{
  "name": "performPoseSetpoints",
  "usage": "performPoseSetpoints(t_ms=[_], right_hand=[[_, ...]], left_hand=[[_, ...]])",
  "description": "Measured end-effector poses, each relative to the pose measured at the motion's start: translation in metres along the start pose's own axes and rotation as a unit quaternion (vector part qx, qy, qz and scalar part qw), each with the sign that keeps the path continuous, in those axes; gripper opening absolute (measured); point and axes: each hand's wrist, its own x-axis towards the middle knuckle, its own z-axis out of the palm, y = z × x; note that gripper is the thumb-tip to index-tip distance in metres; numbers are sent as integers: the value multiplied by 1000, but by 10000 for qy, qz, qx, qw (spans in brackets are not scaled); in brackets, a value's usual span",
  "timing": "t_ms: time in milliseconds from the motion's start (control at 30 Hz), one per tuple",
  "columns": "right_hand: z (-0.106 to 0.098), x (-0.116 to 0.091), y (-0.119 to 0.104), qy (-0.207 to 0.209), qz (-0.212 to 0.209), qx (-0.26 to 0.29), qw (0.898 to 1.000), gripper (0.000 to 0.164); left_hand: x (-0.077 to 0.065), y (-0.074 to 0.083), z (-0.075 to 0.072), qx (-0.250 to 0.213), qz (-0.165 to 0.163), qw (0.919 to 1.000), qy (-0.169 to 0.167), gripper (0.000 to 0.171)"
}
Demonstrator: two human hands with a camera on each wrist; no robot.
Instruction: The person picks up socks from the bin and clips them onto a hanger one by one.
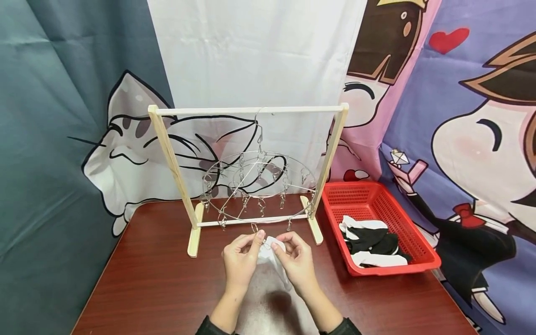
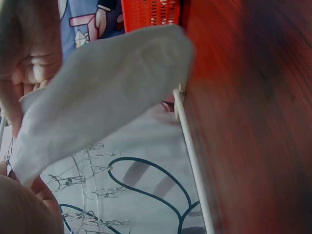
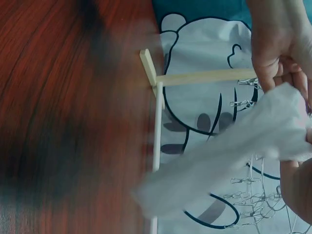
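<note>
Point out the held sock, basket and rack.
Held sock (image 2: 105, 92): left wrist view, middle of its white fabric.
Basket (image 1: 393, 270): head view, red front rim.
Rack (image 1: 222, 111): head view, white top bar.

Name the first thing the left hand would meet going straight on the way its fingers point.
Probably one of the metal clips hanging just beyond the left hand, though depth is unclear.

2 black sleeves, bare forearms.
</note>
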Motion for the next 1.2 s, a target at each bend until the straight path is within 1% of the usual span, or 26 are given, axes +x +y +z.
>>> performPoseSetpoints(t_ms=[67,133,200,233,267,333,367,400,433,467,500,567,633,667,700,733,800,833,867,900,933,967,1000,1067,1133,1200], right_hand=[[-1,0,-2,9,3,-1,10000,15],[-4,1,-4,34,-98,-305,9995,11],[-10,4,-6,78,-362,-626,9973,7],[-14,6,-7,196,-587,-885,9942,6],[-19,9,-8,354,-879,-1232,9879,6],[-30,17,-10,677,-1520,-1995,9657,13],[-36,22,-11,771,-1827,-2384,9507,20],[-41,28,-12,866,-2054,-2880,9313,30],[-47,34,-12,949,-2257,-3374,9090,38],[-51,39,-13,887,-2413,-3769,8899,45],[-55,43,-14,749,-2518,-4079,8744,48],[-60,49,-14,391,-2613,-4530,8515,42],[-60,51,-13,80,-2651,-4723,8406,27],[-59,50,-13,-56,-2667,-4740,8391,20],[-57,49,-13,-167,-2686,-4724,8393,15],[-54,48,-13,-244,-2715,-4685,8404,11],[-47,44,-12,-332,-2796,-4530,8459,9],[-44,43,-13,-349,-2848,-4461,8478,8],[-40,41,-13,-355,-2888,-4385,8503,9],[-36,38,-14,-354,-2922,-4319,8525,9],[-33,36,-16,-354,-2946,-4288,8533,10],[-31,34,-17,-357,-2974,-4267,8534,10],[-28,31,-18,-368,-2978,-4266,8532,11],[-23,27,-21,-397,-2975,-4292,8519,12],[-19,24,-24,-450,-2968,-4335,8497,14],[-15,22,-27,-483,-2973,-4354,8484,15]], left_hand=[[-1,-1,-1,189,58,9998,-26,7],[-1,-2,-2,424,121,9990,-65,8],[0,-4,-5,775,271,9966,-78,8],[1,-4,-8,977,336,9946,-34,8],[2,-4,-10,1166,406,9924,20,9],[5,-5,-17,1605,531,9853,229,15],[6,-5,-21,1805,567,9813,349,18],[7,-4,-24,1949,577,9780,464,22],[9,-4,-27,2081,575,9747,586,25],[10,-3,-29,2143,573,9729,660,26],[11,-3,-31,2185,569,9714,730,27],[10,-4,-32,2275,632,9676,891,30],[8,-7,-32,2291,873,9637,1055,32],[6,-8,-31,2262,1072,9616,1121,32],[4,-10,-30,2258,1351,9577,1167,32],[2,-12,-29,2272,1689,9523,1136,33],[-2,-14,-27,2309,2239,9437,776,33],[-3,-16,-25,2316,2421,9407,530,33],[-4,-16,-24,2356,2501,9388,262,32],[-4,-17,-22,2404,2519,9374,18,30],[-5,-18,-21,2427,2451,9384,-195,28],[-5,-19,-19,2474,2329,9400,-325,25],[-5,-20,-18,2479,2218,9423,-384,21],[-4,-20,-18,2393,2032,9488,-363,14],[-3,-21,-18,2185,1939,9559,-316,14],[-1,-20,-20,1974,1833,9623,-370,16]])
